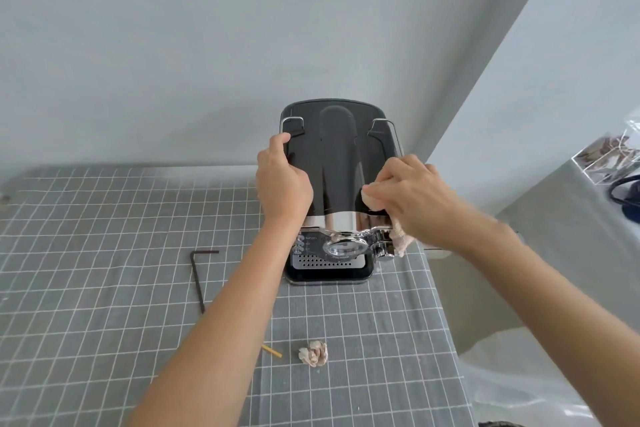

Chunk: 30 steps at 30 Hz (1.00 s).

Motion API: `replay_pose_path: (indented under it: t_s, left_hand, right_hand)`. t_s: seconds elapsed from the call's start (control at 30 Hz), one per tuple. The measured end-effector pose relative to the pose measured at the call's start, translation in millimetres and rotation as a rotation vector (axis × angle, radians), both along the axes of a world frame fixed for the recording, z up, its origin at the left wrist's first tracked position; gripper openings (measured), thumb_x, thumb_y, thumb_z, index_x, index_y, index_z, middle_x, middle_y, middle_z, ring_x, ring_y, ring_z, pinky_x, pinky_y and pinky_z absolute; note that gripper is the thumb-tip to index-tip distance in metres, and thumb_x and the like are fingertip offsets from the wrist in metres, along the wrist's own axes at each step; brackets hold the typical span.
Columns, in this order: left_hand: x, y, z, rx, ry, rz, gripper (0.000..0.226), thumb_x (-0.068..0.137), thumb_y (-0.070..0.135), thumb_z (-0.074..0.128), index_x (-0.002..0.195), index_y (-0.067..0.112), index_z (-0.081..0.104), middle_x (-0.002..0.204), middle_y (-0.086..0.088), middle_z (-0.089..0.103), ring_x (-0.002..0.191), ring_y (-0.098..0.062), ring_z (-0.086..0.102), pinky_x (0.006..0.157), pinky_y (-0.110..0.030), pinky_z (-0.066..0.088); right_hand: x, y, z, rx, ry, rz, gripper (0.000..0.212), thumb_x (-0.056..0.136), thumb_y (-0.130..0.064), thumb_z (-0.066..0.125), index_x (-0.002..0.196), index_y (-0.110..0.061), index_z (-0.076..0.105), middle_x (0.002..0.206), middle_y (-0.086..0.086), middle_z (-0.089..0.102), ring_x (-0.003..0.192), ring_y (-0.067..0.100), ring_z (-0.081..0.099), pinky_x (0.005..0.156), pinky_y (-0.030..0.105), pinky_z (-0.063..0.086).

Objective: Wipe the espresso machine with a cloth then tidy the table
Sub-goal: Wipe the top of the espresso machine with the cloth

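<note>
While the wiping goes on at centre frame, the left of the picture holds only clutter on the checked cloth of the bench (86,253): a dark hex key (199,279) lies flat at centre left, well apart from the machine. Lower down, near the middle, a short yellow stick (272,350) pokes out from under the forearm, and just right of it sits a crumpled scrap (313,352), perhaps paper or a husk; the view is too soft to tell which.

Moving right, the left hand (282,180) wraps the upper left edge of the espresso machine (337,163), fingers curled over the glossy black top, steadying it. That body looks heavy and rigid, and its polished shell looks slippery, so bracing at the edge beside the wire rail seems a sound hold. The chrome front and knob below look more delicate.

Further right, the right hand (412,194) is bunched around a pale cloth (398,236), pressing it to the machine's right flank; the cloth is soft and limp, its tail hanging by the knob.

At far right, a clear box (602,163) rests on another surface.
</note>
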<state>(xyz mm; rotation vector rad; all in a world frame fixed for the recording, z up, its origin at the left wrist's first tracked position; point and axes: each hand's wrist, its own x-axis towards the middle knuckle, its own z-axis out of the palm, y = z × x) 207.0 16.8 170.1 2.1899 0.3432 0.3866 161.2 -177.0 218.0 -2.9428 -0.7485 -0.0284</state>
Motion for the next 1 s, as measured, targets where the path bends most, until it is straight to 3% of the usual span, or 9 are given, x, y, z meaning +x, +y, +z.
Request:
replay_pose_path:
  t_s: [0.07,0.13,0.3,0.47,0.6,0.67,0.77,0.87,1.0]
  left_hand:
    - [-1,1,0,-0.016,-0.003,-0.023,0.052,0.089,-0.008,0.035,0.134,0.015,0.048,0.118,-0.016,0.056,0.097,-0.023,0.052,0.074,-0.020,0.030]
    - [2,2,0,-0.033,-0.013,-0.020,0.052,0.089,-0.008,0.035,0.135,0.015,0.047,0.119,-0.016,0.056,0.102,-0.024,0.053,0.075,-0.017,0.030]
    - [2,3,-1,-0.045,-0.019,-0.016,0.055,0.088,-0.011,0.035,0.134,0.014,0.050,0.112,-0.018,0.056,0.089,-0.019,0.048,0.073,-0.015,0.029]
    - [0,1,1,-0.047,-0.054,-0.012,0.049,0.092,-0.007,0.035,0.133,0.015,0.051,0.114,-0.017,0.056,0.092,-0.018,0.048,0.071,-0.012,0.026]
    - [-2,5,-8,-0.068,-0.013,-0.012,0.044,0.097,-0.001,0.033,0.134,0.016,0.050,0.120,-0.016,0.056,0.100,-0.017,0.049,0.074,-0.012,0.026]
    - [-2,2,-4,-0.081,-0.024,-0.039,0.043,0.098,0.000,0.033,0.135,0.016,0.050,0.123,-0.016,0.055,0.109,-0.023,0.051,0.079,-0.014,0.027]
    - [4,3,0,-0.082,-0.055,-0.024,0.042,0.098,0.001,0.034,0.134,0.014,0.052,0.123,-0.018,0.057,0.112,-0.028,0.054,0.082,-0.019,0.030]
    - [4,2,1,-0.063,-0.044,-0.020,0.042,0.099,0.003,0.034,0.134,0.013,0.053,0.124,-0.018,0.059,0.115,-0.030,0.054,0.090,-0.023,0.034]
    - [2,2,4,-0.068,-0.023,-0.025,0.043,0.101,0.008,0.032,0.142,0.017,0.045,0.133,-0.013,0.057,0.123,-0.028,0.051,0.099,-0.029,0.035]
  right_hand:
    - [13,-8,20,0.173,0.161,0.071,0.025,0.087,0.001,0.062,0.093,-0.018,0.077,0.094,0.003,0.060,0.083,0.017,0.054,0.082,0.018,0.041]
    - [30,-8,25,0.314,0.070,-0.023,0.019,0.084,0.004,0.062,0.086,-0.010,0.075,0.086,0.008,0.061,0.073,0.017,0.057,0.073,0.005,0.038]
    - [37,17,-15,0.049,-0.041,-0.251,0.029,0.084,0.003,0.053,0.074,-0.024,0.055,0.092,0.001,0.048,0.085,0.026,0.043,0.075,0.036,0.035]
    - [12,-2,-7,0.022,-0.100,-0.038,0.028,0.080,0.001,0.063,0.068,-0.024,0.063,0.085,-0.004,0.049,0.079,0.022,0.047,0.072,0.039,0.043]
    - [-4,-9,11,0.404,0.191,0.070,0.017,0.090,-0.008,0.065,0.089,-0.019,0.078,0.087,-0.003,0.060,0.081,0.010,0.060,0.076,0.024,0.048]
    - [-24,-20,28,0.718,0.146,-0.072,0.018,0.095,-0.016,0.059,0.095,-0.023,0.076,0.085,-0.005,0.061,0.069,0.006,0.062,0.065,0.018,0.047]
    - [-59,-43,33,1.027,-0.054,-0.355,0.027,0.100,-0.015,0.051,0.091,-0.032,0.070,0.084,0.010,0.067,0.051,0.020,0.064,0.051,0.033,0.051]
    - [-94,-57,-2,0.953,-0.092,-0.613,0.025,0.098,-0.013,0.054,0.089,-0.031,0.070,0.076,0.000,0.070,0.056,0.012,0.064,0.056,0.022,0.050]
    - [-129,-49,-71,0.823,0.115,-0.755,0.024,0.092,-0.014,0.064,0.084,-0.036,0.070,0.071,-0.011,0.072,0.077,-0.007,0.064,0.063,0.001,0.044]
